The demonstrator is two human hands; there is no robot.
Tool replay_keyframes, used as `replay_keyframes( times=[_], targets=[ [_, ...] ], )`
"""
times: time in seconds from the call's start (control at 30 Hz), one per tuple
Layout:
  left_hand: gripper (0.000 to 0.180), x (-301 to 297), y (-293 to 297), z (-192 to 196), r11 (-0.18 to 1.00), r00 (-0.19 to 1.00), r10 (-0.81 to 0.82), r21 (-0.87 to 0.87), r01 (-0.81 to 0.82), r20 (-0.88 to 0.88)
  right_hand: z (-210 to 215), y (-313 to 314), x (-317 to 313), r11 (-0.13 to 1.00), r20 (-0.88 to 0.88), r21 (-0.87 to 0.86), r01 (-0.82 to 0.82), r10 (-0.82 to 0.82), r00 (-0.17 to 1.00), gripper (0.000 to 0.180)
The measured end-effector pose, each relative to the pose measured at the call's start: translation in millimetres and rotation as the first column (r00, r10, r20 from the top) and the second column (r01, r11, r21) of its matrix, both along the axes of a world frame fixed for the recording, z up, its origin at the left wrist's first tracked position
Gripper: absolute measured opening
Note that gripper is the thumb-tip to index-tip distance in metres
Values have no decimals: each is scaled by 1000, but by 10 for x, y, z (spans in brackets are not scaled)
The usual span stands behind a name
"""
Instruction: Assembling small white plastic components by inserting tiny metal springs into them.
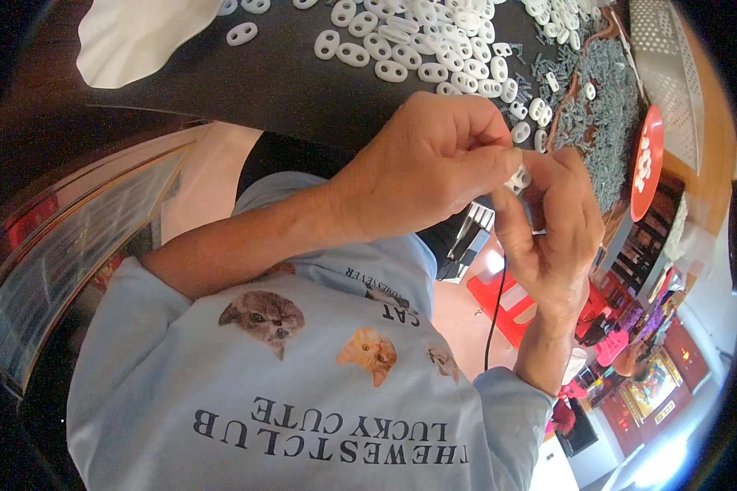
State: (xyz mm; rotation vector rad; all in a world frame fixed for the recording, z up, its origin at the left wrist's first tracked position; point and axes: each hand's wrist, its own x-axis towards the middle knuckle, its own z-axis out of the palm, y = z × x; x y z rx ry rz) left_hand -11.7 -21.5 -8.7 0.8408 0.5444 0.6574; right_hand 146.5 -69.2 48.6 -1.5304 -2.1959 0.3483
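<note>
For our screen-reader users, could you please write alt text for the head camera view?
A person's left hand and right hand together hold a small white piece, beside a dark tabletop strewn with white two-holed pieces and small grey parts. A red dish holding white bits is at the right.

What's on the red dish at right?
Several small white pieces lie on the red dish; their exact shape is unclear. The dish surface directly beneath them is covered.

Probably home workspace: wall picture (655,389), table (262,94), white parts (407,56).
</note>
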Motion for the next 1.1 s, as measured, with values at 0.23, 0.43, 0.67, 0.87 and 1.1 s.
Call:
replay_keyframes(
  times=[0.23, 0.43, 0.67, 0.87, 1.1],
  targets=[
    [14, 14, -21, -22, 997, 999, 38, 65, -39, 6, 4, -4, -17, 1000, 2, -16, 10, -10, 1000, 25],
    [14, 2, -17, -41, 998, 999, 29, 59, -30, 16, -20, -4, -8, 1000, 0, -6, 4, -4, 1000, 25],
    [15, -14, 0, 19, 1000, 1000, 1, 2, -1, -23, -14, -30, 39, 995, -22, -50, 85, -86, 996, 33],
    [16, -41, 1, 27, 1000, 1000, -8, -15, 8, 17, -63, -38, 72, 998, 33, 64, 16, -18, 999, 31],
    [20, -45, 19, -9, 994, 997, -80, 74, 78, 20, -43, -42, 40, 997, 22, 73, 22, -24, 999, 34]
  ],
)
